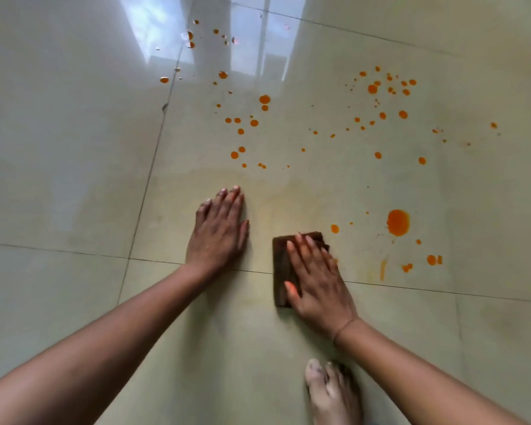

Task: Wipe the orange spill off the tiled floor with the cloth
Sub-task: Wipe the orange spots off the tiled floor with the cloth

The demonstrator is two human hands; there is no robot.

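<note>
Tiled floor [74,148]: pale glossy tiles with thin dark grout lines, filling our whole view.

Orange spill [264,99]: we count many round drops scattered over the far half of the floor, in loose clusters at centre and far right, well beyond both hands.

Window reflection [252,35]: a bright patch on the tiles at the top, with a few drops lying in it.

Left hand [218,231]: palm down on bare tile, fingers straight and close together, holding nothing.

Right hand [318,280]: flat on the cloth, fingers extended and slightly spread, pressing down rather than gripping; fingertips tinted orange.

Bare foot [331,394]: on the tile at the bottom edge, just below the right wrist.

Cloth [281,265]: dark brown, folded into a rectangle, flat on the floor under the right hand, across a grout line.

Largest blot [398,222]: right of the cloth, apart from it.

Orange streak [383,269]: a short smear below the blot.
</note>
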